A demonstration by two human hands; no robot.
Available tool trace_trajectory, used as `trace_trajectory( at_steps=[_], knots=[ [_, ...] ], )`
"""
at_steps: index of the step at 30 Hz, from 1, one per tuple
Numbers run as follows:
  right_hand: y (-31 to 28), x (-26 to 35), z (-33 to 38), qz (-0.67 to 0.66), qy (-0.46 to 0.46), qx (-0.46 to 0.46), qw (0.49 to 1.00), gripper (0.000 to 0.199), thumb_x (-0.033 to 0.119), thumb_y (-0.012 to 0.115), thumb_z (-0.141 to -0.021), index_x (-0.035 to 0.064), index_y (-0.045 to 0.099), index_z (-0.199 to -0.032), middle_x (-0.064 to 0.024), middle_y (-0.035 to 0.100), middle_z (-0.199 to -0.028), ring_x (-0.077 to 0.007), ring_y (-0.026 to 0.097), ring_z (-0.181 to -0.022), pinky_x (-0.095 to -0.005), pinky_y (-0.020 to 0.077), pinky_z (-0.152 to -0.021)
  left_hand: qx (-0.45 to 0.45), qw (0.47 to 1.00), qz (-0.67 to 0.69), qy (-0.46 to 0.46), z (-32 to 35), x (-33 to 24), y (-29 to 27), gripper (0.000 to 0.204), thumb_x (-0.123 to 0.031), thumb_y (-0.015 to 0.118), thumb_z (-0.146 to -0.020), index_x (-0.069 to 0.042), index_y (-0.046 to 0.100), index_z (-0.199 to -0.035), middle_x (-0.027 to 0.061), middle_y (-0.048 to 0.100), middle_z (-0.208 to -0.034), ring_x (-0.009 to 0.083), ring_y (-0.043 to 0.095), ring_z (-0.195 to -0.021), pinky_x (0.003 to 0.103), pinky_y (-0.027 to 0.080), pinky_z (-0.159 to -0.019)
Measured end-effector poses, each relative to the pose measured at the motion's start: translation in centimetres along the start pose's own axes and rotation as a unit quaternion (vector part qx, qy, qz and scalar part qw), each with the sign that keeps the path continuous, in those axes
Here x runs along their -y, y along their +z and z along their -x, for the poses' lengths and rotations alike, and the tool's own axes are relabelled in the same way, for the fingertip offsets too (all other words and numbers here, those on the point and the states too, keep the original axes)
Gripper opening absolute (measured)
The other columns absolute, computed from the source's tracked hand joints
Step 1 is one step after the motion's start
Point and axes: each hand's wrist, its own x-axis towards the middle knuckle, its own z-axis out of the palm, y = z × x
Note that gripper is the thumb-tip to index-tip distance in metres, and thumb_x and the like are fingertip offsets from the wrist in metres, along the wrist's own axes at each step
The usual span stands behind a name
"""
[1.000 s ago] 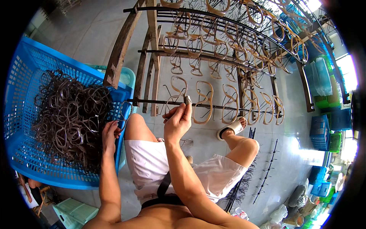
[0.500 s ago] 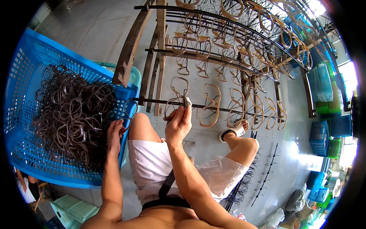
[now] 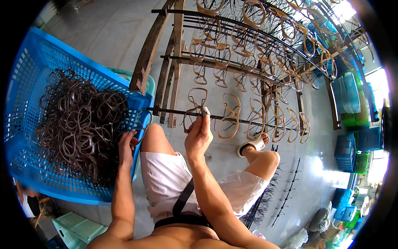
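Note:
My right hand (image 3: 200,139) is closed around the lower part of an eyeglass frame (image 3: 197,94) at the left end of a dark rod (image 3: 213,116). A white covering shows on one of its fingertips. Several amber eyeglass frames (image 3: 230,116) hang upright along the same rod to the right. At the basket's right edge, my left hand (image 3: 127,147) has its fingers curled at the lower end of a dark eyeglass frame (image 3: 144,119); its grip is partly hidden. The blue basket (image 3: 74,194) beside it holds a heap of dark eyeglass frames (image 3: 78,128).
A wooden rack (image 3: 145,62) with rods full of hanging frames stands ahead and to the right. Another rod with small hooks (image 3: 286,195) lies on the floor at right. Blue crates (image 3: 345,149) line the far right. A pale green crate (image 3: 76,228) sits lower left.
My right hand has moved slightly right and down along the frame on the rod. My left hand stays by the basket edge with the dark frame.

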Motion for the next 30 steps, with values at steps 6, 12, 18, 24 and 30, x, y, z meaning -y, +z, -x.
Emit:
trace_trajectory(
  at_steps=[6,12,18,24,30],
  knots=[
    [-0.6,0.2,-0.8,-0.097,0.088,0.015,0.991,0.028,0.011,0.043,-0.095,0.0011,0.048,-0.120,-0.0028,0.050,-0.055,-0.0095,0.048,-0.046,-0.0250,0.0418,-0.043,-0.010,0.999,0.025,0.018,0.1,0.7,-0.3,0.031,-0.032,0.048,-0.092,-0.004,0.059,-0.096,-0.0022,0.051,-0.063,0.0065,0.042,-0.057,0.021,0.029,-0.052],
    [-1.3,1.5,-1.6,-0.279,0.198,0.037,0.939,0.023,0.021,0.042,-0.097,0.0028,0.050,-0.107,0.0007,0.046,-0.058,-0.0065,0.043,-0.044,-0.0231,0.0386,-0.039,-0.070,0.991,0.087,0.067,1.7,0.7,-0.5,0.030,-0.032,0.048,-0.094,-0.004,0.059,-0.094,-0.0022,0.046,-0.060,0.0070,0.042,-0.055,0.022,0.033,-0.052],
    [-0.2,1.0,-0.8,-0.077,0.109,0.016,0.991,0.021,0.020,0.042,-0.097,0.0005,0.052,-0.098,-0.0044,0.045,-0.050,-0.0119,0.042,-0.042,-0.0288,0.0354,-0.039,-0.062,0.990,0.082,0.099,2.5,0.2,-0.5,0.031,-0.030,0.047,-0.094,-0.002,0.059,-0.091,-0.0017,0.046,-0.060,0.0071,0.043,-0.055,0.022,0.036,-0.054],
    [0.7,1.2,-0.4,0.019,0.052,-0.005,0.998,0.026,0.023,0.042,-0.096,0.0012,0.054,-0.104,-0.0093,0.051,-0.049,-0.0205,0.050,-0.039,-0.0335,0.0398,-0.040,-0.071,0.985,0.125,0.093,1.9,0.0,0.0,0.029,-0.030,0.049,-0.093,-0.003,0.059,-0.090,-0.0017,0.046,-0.059,0.0073,0.043,-0.055,0.022,0.035,-0.053],
    [0.0,1.2,-0.8,-0.038,0.112,0.016,0.993,0.028,0.024,0.042,-0.097,-0.0018,0.053,-0.097,-0.0061,0.051,-0.052,-0.0139,0.052,-0.041,-0.0275,0.0434,-0.038,-0.053,0.986,0.126,0.094,2.4,-0.7,0.3,0.028,-0.030,0.049,-0.093,-0.003,0.059,-0.088,-0.0025,0.045,-0.058,0.0064,0.041,-0.055,0.022,0.033,-0.052]
  ],
)
